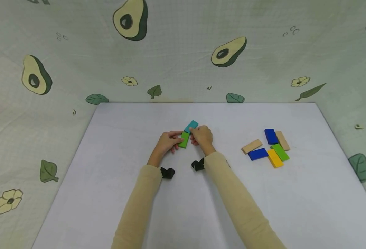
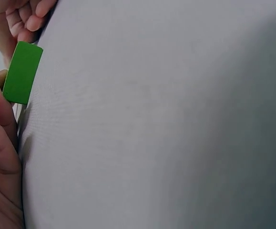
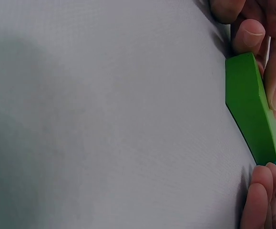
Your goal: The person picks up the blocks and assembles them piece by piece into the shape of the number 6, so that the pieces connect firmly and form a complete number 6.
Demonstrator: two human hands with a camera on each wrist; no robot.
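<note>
A green wooden block (image 1: 184, 140) lies on the white table left of the right hand, its upper end meeting a teal block (image 1: 191, 126) at a slight angle. My left hand (image 1: 165, 142) holds the green block from the left, its thumb and fingers about the sides. With thumb and forefinger my right hand (image 1: 203, 135) pinches the teal block near its lower end. The left wrist view shows the green block (image 2: 23, 72) by the left fingertips. In the right wrist view the green block (image 3: 249, 105) hides nearly all of the teal one.
To the right on the table (image 1: 108, 193) lies a loose group of blocks: two blue (image 1: 271, 136), two natural wood (image 1: 252, 146), one green (image 1: 280, 152) and one yellow (image 1: 275, 158). Behind the table's far edge hangs a cloth (image 1: 183, 52) printed with avocados.
</note>
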